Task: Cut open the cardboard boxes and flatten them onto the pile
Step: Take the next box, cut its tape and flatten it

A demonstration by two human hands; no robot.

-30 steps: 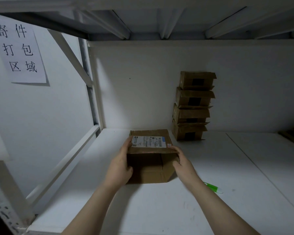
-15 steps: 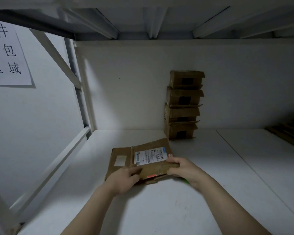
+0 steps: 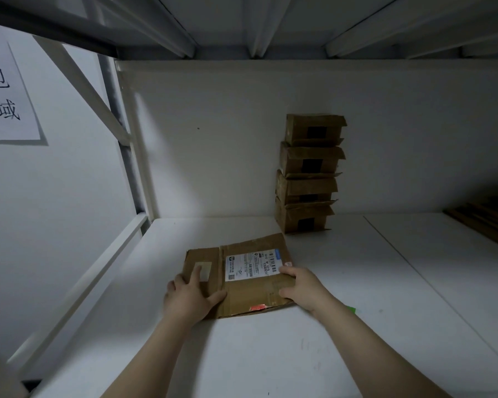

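Now left hand point(image 3: 189, 297), grip released, presses flat brown cardboard box point(image 3: 250, 295); right hand point(image 3: 304, 287) grasps its edge.

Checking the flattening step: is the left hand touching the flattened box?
Touching. The head view shows the left hand, fingers spread, flat on the flattened box.
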